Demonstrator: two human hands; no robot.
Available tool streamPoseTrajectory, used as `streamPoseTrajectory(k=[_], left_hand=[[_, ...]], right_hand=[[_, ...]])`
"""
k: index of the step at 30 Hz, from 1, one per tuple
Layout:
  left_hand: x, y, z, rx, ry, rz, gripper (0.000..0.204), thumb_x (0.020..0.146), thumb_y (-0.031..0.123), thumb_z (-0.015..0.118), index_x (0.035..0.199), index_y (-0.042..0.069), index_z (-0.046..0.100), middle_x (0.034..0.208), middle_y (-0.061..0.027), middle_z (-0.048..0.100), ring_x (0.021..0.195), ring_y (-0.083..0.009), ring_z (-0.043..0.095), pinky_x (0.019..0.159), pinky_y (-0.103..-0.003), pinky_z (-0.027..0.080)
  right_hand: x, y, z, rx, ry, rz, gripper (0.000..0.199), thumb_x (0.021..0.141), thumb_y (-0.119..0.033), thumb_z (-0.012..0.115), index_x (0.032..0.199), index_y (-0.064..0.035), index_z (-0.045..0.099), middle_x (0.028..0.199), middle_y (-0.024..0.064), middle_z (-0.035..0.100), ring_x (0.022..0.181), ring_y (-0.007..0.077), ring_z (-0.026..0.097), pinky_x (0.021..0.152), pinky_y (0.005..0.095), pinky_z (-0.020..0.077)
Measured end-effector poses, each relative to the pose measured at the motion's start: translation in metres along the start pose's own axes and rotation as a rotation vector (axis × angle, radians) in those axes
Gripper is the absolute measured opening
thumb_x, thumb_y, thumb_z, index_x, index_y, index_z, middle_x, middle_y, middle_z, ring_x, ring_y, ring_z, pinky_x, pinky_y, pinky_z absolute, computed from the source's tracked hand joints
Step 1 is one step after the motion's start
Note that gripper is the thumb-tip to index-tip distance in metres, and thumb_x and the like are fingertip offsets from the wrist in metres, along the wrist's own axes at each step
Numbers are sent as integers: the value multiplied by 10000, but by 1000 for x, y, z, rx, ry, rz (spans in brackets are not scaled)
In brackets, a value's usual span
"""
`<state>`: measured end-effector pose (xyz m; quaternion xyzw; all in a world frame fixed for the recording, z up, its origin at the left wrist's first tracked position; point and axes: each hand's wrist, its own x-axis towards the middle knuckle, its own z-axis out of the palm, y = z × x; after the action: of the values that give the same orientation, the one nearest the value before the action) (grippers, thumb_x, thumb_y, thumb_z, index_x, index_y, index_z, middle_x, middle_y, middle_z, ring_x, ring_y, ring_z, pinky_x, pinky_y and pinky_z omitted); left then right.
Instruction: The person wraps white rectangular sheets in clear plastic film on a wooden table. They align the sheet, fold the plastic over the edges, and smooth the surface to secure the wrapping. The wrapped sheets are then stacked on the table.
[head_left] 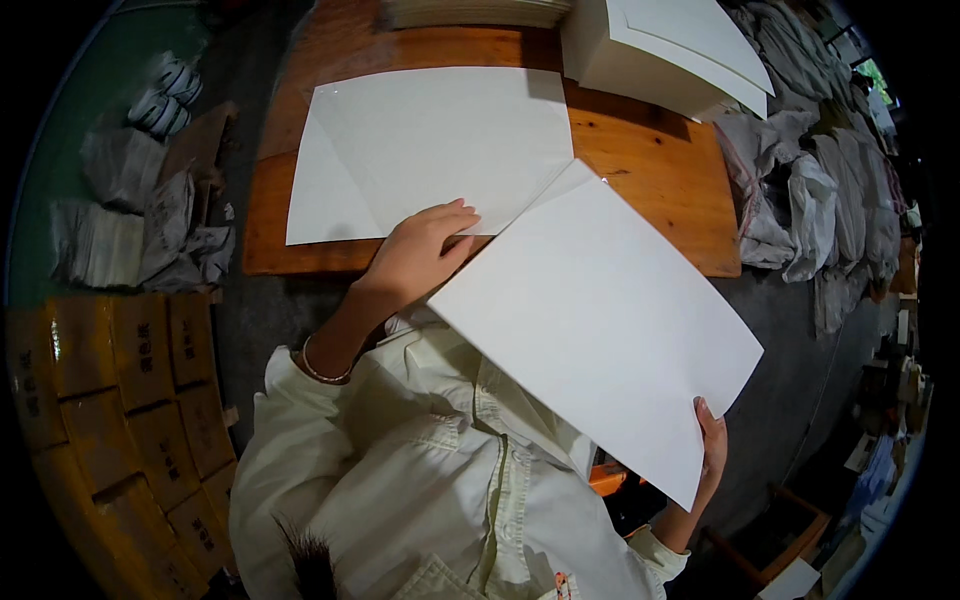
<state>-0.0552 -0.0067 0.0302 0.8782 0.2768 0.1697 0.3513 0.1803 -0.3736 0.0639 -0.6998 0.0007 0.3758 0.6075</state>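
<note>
White paper [600, 320], 3 to 4 o'clock: right hand [712, 440] pinches its outer edge, thumb on top, other fingers hidden. Left hand [420, 250], fingers extended, rests on flat sheet [440, 130], 11 to 12 o'clock. Light, even pressure would likely avoid creases.

An orange-brown wooden table [690, 165] is standing on a dark grey floor [775, 385]; a green floor strip [60, 140] is running along the left, and daylight is glowing through a small window [874, 76] upper right.
</note>
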Motion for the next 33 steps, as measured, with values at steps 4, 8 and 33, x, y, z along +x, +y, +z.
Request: streamPoseTrajectory(k=[4, 8, 33], left_hand=[[-27, -2, -17, -12, 2, 16, 304, 848, 39, 572, 1149, 2, 601, 1225, -167, 574, 1226, -290, 489, 1005, -378, 416], [-43, 2, -21, -51, 33, 14, 342, 826, 12, 587, 1168, 4, 591, 1298, -157, 522, 1237, -295, 475, 1016, -385, 407], [-62, -5, -19, 401, 222, 45, 91, 799, 59, 635, 811, 23, 553, 828, -113, 545, 785, -291, 543, 716, -397, 438]], right_hand=[[4, 10, -1, -23, 1, -60, 560, 881, -298, 612, 1204, 118, 422, 897, 220, 608, 724, 216, 642, 611, 298, 541], [10, 27, -19, -82, 1, -9, 581, 900, -271, 596, 1276, 112, 371, 1016, 226, 571, 880, 210, 601, 732, 328, 509], [31, 68, 14, -25, -74, -210, 376, 941, -171, 497, 1194, 105, 458, 1030, 158, 577, 866, 197, 592, 741, 312, 496]])
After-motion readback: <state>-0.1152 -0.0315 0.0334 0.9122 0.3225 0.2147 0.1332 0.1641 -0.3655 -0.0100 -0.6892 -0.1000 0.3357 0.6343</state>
